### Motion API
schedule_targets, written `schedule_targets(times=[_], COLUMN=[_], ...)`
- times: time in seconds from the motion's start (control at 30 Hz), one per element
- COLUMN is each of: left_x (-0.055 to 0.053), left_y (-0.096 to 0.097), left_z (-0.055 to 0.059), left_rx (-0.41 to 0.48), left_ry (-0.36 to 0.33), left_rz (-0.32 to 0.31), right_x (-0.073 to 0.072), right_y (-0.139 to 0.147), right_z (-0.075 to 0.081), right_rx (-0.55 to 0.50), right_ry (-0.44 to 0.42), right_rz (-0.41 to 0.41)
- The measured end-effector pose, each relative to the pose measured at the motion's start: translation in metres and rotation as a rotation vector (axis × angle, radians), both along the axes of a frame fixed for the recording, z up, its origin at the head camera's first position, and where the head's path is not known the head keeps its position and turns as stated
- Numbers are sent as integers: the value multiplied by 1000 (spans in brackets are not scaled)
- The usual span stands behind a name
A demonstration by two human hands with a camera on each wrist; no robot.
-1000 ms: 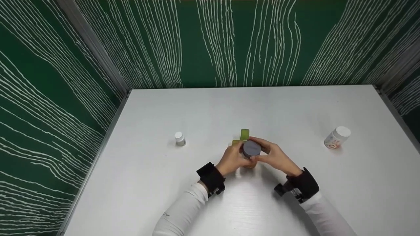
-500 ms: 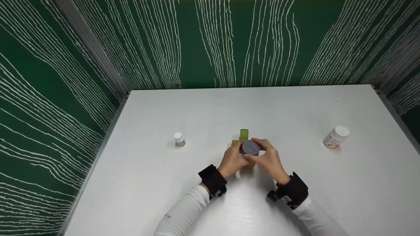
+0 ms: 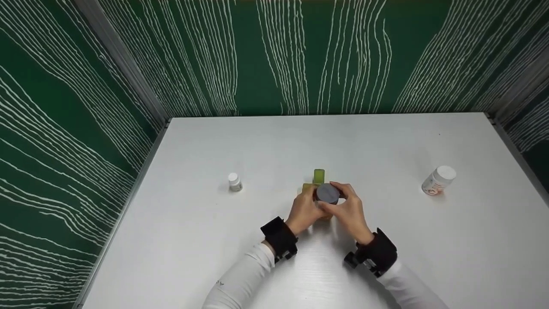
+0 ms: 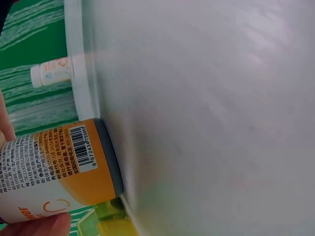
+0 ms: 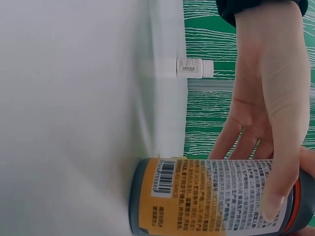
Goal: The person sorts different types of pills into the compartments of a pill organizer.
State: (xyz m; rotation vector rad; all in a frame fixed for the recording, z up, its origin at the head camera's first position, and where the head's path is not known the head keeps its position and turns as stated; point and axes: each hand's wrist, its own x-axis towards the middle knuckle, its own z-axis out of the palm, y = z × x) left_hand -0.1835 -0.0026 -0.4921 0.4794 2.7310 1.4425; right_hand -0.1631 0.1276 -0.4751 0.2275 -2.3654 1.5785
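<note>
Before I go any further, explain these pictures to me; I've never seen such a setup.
There is no machine: a person works bare-handed. The wide picture comes from a camera on the head; the sideways close-ups, from one on each wrist. The left hand grips an orange and white bottle by its body; the right hand holds its grey lid. On the table, a small white bottle stands to the left, a larger white bottle to the right, and a green object, partly hidden, shows beyond the hands.
</note>
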Motion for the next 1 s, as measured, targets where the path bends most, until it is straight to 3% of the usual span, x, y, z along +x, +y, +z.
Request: schedule_targets(times=[0.13,0.43,0.6,0.73,0.87,1.0], left_x=[-1,-1,2,6,5,0], left_y=[-1,3,0,-10,-25,-36], left_z=[-1,-2,3,10,17,18], left_rx=[-4,-45,-104,-123,-176,-217], left_ry=[11,100,77,57,97,91], left_rz=[5,35,-10,-97,-144,-130], right_x=[-3,9,7,3,-12,-33], right_y=[0,-6,2,26,61,97], right_z=[-7,21,22,23,27,30], right_rx=[-2,-21,-43,-54,-49,-3], right_ry=[4,-35,-131,-196,-163,-150], right_rz=[-4,67,116,128,70,-46])
